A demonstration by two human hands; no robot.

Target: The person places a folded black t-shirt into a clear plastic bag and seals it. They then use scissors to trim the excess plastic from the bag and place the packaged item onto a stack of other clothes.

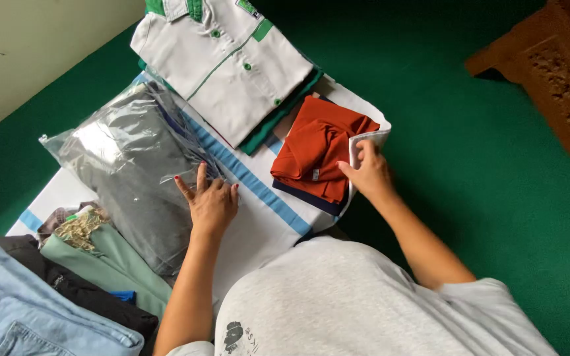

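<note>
Left hand (211, 201) at frame centre, fingers spread flat, pressing the edge of a clear bag (133, 165) holding grey cloth, left of centre. Right hand (369, 173) right of centre, pinched on a white cloth edge (372, 137) beside the rust shirt (318, 155). White-green shirt (225, 62) folded at top.

rust-orange shirt (318, 155), white shirt (222, 62) with green trim, green carpet (470, 171).

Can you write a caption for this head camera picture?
Left hand presses a bagged grey garment; right hand pinches white cloth beside folded rust shirt.
</note>
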